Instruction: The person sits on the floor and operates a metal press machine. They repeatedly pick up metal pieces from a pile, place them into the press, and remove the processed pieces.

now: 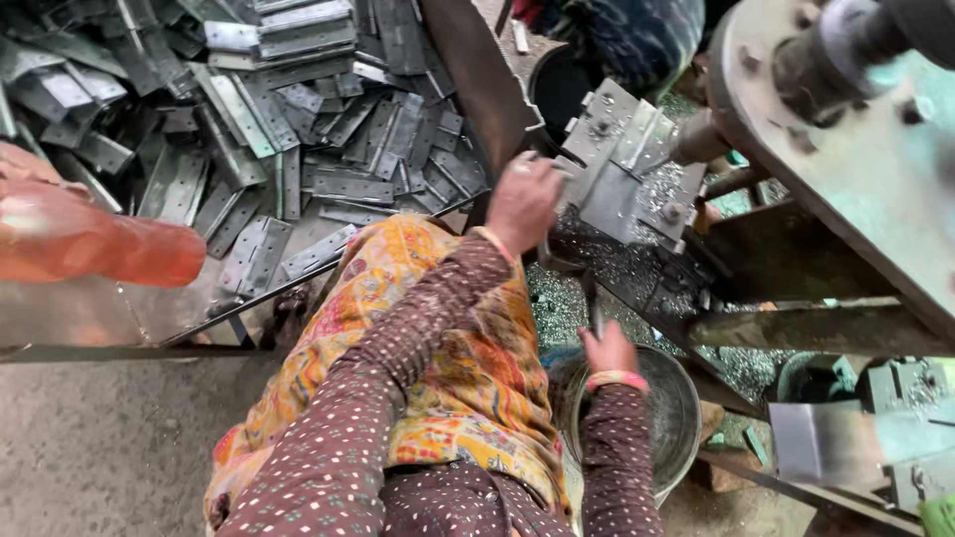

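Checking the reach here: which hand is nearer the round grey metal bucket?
Right. The right hand is at the round grey metal bucket rim; the left hand is higher up, at the press fixture.

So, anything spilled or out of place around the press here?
Yes: small metal chips are strewn over the machine bed and down beside the metal bowl, rather than gathered in it. The flat metal plates lie in a loose heap.

The hinge plates (pixel 298 119) are dull grey metal, smooth and faintly shiny. The press block (pixel 622 159) is matt grey steel, the basin (pixel 676 418) scuffed metal, the sleeves (pixel 398 358) dotted cloth.
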